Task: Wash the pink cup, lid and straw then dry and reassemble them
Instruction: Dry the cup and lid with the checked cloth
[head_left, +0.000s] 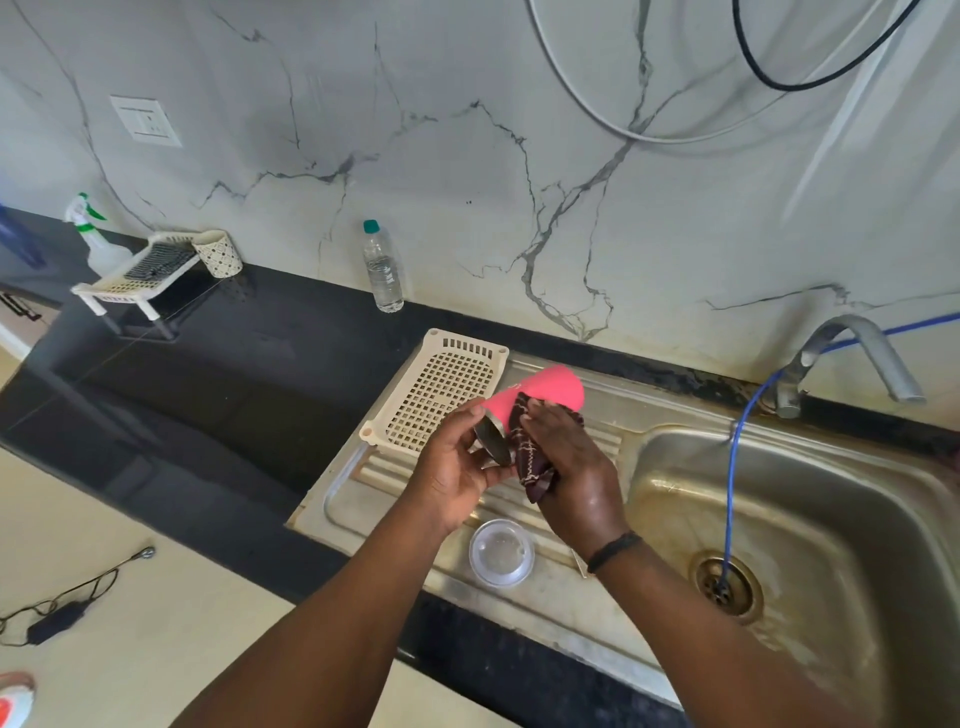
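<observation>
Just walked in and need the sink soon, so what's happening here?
A person is drying a pink cup over the drainboard. The left hand holds it near its open end, and the right hand presses a dark cloth against its side. The clear lid lies on the drainboard, not yet fitted.

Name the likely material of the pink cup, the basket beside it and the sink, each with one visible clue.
Pink cup: probably steel under a matte pink coating; its open rim looks bare and silvery.
Basket: cream moulded plastic, judging by its even grid of holes.
Sink: stainless steel, dull and stained, with pressed draining ridges.
</observation>
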